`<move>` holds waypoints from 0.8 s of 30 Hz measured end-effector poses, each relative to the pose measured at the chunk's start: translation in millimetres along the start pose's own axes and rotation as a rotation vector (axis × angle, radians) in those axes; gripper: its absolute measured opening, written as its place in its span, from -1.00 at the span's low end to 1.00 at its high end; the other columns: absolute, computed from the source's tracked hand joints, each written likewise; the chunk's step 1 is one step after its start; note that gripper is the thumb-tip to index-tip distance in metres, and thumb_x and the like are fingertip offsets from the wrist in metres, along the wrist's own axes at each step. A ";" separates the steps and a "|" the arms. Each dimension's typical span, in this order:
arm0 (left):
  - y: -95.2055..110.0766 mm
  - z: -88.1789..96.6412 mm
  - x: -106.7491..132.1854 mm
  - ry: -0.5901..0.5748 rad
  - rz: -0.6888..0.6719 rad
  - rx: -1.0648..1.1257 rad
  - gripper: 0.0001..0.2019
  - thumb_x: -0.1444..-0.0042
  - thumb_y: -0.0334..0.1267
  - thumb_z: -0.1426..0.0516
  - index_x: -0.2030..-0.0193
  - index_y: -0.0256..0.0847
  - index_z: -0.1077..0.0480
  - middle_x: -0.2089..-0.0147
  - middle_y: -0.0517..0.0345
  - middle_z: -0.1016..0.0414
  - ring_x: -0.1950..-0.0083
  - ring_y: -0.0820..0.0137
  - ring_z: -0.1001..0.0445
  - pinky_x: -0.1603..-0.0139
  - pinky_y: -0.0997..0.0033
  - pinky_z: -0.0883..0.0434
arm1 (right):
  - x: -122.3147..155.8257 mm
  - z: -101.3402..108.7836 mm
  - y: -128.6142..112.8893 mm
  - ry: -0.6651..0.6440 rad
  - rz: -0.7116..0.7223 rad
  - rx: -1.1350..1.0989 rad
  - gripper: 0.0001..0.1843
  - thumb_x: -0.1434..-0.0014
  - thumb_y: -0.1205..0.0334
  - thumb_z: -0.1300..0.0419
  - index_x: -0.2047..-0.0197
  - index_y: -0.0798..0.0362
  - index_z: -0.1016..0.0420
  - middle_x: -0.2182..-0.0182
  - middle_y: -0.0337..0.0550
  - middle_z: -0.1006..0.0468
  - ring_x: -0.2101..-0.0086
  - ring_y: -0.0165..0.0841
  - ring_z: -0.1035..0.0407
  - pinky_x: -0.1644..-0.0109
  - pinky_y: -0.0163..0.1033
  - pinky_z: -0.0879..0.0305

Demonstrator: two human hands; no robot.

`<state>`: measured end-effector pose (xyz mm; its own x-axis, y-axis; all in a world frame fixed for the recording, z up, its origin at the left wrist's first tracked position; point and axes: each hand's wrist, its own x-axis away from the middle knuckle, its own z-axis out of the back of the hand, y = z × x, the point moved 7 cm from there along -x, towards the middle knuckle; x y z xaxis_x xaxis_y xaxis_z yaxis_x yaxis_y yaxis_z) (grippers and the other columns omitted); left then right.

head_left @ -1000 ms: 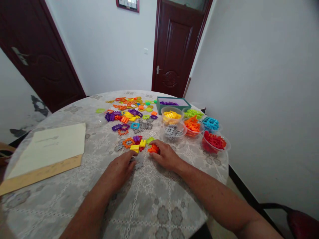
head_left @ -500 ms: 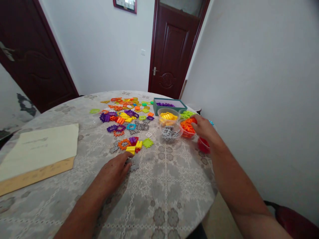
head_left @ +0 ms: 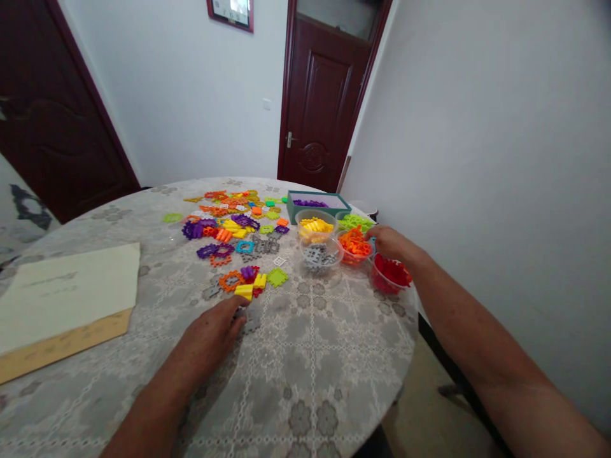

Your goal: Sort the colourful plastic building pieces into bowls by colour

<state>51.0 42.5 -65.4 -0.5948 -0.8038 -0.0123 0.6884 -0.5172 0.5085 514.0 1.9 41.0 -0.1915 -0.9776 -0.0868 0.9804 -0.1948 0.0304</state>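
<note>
My left hand (head_left: 217,327) rests on the table at centre left, its fingers forward and thumb apart. Its fingertips touch or lie just beside a yellow plastic piece (head_left: 244,292), and a grey piece (head_left: 251,322) lies by the thumb. Around them are an orange square frame piece (head_left: 231,280), a purple piece (head_left: 249,273) and a lime-green square piece (head_left: 277,277). My right hand (head_left: 391,243) reaches between the bowl of orange pieces (head_left: 354,245) and the bowl of red pieces (head_left: 390,275). A bit of blue shows under its fingers, whose grip is hidden.
Bowls of yellow pieces (head_left: 316,227), grey pieces (head_left: 319,256) and lime-green pieces (head_left: 356,221) stand close together. Behind them is a green box (head_left: 319,207) with purple pieces. Many loose coloured pieces (head_left: 233,203) cover the far table. Paper sheets (head_left: 71,292) lie left.
My right hand has shifted from over the orange bowl to the right of it, uncovering the orange and red pieces. My left hand stays by the yellow piece. The view has turned slightly right.
</note>
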 end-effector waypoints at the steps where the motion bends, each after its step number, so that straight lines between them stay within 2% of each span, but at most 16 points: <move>1: -0.5 -0.4 -0.3 -0.003 0.000 0.002 -0.60 -0.32 -0.13 0.03 -0.21 -0.12 -0.41 -0.23 -0.07 -0.57 -0.22 0.13 -0.55 -0.24 0.14 -0.40 | 1.1 2.0 1.2 0.023 -0.024 0.022 -0.46 -0.10 0.58 -0.09 -0.07 0.11 -0.67 -0.12 0.08 -0.63 -0.12 -0.13 -0.47 -0.20 -0.19 -0.32; 4: -2.5 -1.2 -1.1 -0.010 0.011 -0.002 -0.59 -0.32 -0.14 0.03 -0.23 -0.12 -0.40 -0.23 -0.07 -0.57 -0.21 0.13 -0.55 -0.23 0.14 -0.40 | 7.2 9.3 0.5 0.072 -0.076 0.081 -0.45 -0.13 0.57 -0.10 -0.11 0.11 -0.66 -0.15 0.10 -0.61 -0.13 -0.09 -0.46 -0.19 -0.16 -0.33; 7: -1.1 0.0 -0.1 -0.008 0.016 -0.006 -0.61 -0.33 -0.15 0.02 -0.22 -0.13 -0.40 -0.23 -0.08 -0.56 -0.22 0.11 -0.54 -0.24 0.13 -0.39 | 18.3 16.2 -17.6 0.143 -0.055 0.100 -0.49 -0.21 0.56 -0.05 -0.11 0.13 -0.65 -0.13 0.11 -0.62 -0.13 -0.12 -0.45 -0.24 -0.15 -0.30; 9: 1.7 2.2 1.9 0.003 0.020 -0.007 -0.63 -0.33 -0.18 0.01 -0.20 -0.13 -0.41 -0.24 -0.07 -0.56 -0.23 0.12 -0.53 -0.26 0.14 -0.38 | 29.4 18.3 -45.6 0.210 0.027 0.045 -0.55 -0.27 0.53 -0.02 -0.06 0.15 -0.64 -0.08 0.12 -0.63 -0.10 -0.14 -0.45 -0.27 -0.12 -0.28; 12: 6.6 7.9 5.3 0.040 0.022 -0.006 -0.66 -0.35 -0.24 0.01 -0.18 -0.14 -0.42 -0.23 -0.07 -0.56 -0.23 0.13 -0.52 -0.26 0.16 -0.37 | 51.0 12.4 -107.8 0.250 0.223 -0.161 -0.66 -0.33 0.43 -0.05 -0.01 0.09 -0.62 0.01 0.05 -0.65 0.00 -0.18 -0.49 -0.18 -0.11 -0.36; 15: 7.8 14.2 8.2 0.079 0.071 -0.009 -0.63 -0.36 -0.27 0.01 -0.24 -0.16 -0.38 -0.20 -0.10 -0.58 -0.20 0.14 -0.54 -0.21 0.20 -0.39 | 68.5 -8.4 -177.9 0.146 0.407 -0.355 -0.70 -0.37 0.38 -0.07 -0.03 0.03 -0.58 0.04 -0.03 -0.64 0.04 -0.23 -0.51 -0.11 -0.14 -0.41; 18: 6.2 19.3 10.3 0.106 0.143 0.008 -0.58 -0.36 -0.31 -0.01 -0.33 -0.18 -0.31 -0.12 -0.09 -0.62 -0.15 0.17 -0.57 -0.15 0.25 -0.40 | 67.7 -35.6 -232.6 0.061 0.501 -0.426 -0.61 -0.34 0.43 -0.06 -0.15 0.04 -0.52 -0.06 0.02 -0.59 -0.06 -0.22 -0.49 -0.19 -0.10 -0.39; 21: 5.1 22.1 10.6 0.129 0.167 0.033 -0.55 -0.36 -0.33 -0.03 -0.36 -0.21 -0.30 -0.09 -0.10 -0.63 -0.13 0.18 -0.58 -0.13 0.27 -0.41 | 47.6 -61.7 -261.0 0.044 0.481 -0.403 -0.46 -0.29 0.45 -0.08 -0.32 0.10 -0.40 -0.28 0.14 -0.42 -0.22 -0.17 -0.38 -0.29 -0.06 -0.33; 24: 2.3 21.7 10.6 0.148 0.169 0.036 -0.54 -0.36 -0.34 -0.03 -0.37 -0.23 -0.31 -0.10 -0.12 -0.63 -0.14 0.16 -0.58 -0.15 0.24 -0.41 | 27.3 -82.4 -272.4 0.002 0.414 -0.349 -0.36 -0.31 0.32 -0.15 -0.43 0.16 -0.26 -0.39 0.22 -0.29 -0.29 -0.10 -0.32 -0.32 -0.04 -0.30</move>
<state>37.3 39.2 -45.7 -0.4033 -0.9138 -0.0490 0.7561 -0.3629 0.5446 245.6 34.8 -51.6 0.2140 -0.9668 -0.1398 0.9310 0.2452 -0.2703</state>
